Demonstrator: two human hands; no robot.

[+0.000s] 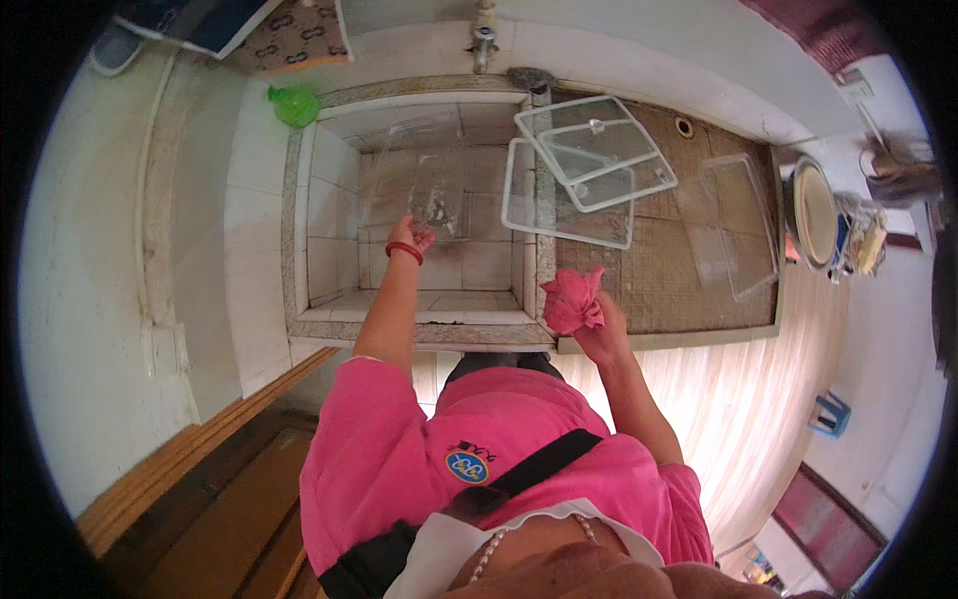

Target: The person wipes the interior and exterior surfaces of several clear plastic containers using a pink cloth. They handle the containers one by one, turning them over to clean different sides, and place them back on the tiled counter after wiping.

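My left hand (415, 233), with a red bangle at its wrist, reaches over the tiled sink basin (340, 258) and grips the near edge of a clear plastic container (423, 168). The container is see-through, so its outline is hard to make out. My right hand (608, 329) holds a crumpled pink cloth (571, 301) above the near edge of the counter. Beyond the cloth, several clear lids with white rims (599, 146) overlap across the divider between basin and counter. Another clear rectangular piece (741, 228) lies farther right on the tiled counter.
A wall tap (484, 46) stands behind the basin, with a dark scouring pad (531, 78) on the ledge. A green plastic object (295, 106) sits at the basin's back left corner. Right of the counter are a round basin (813, 213) and a blue stool (831, 415).
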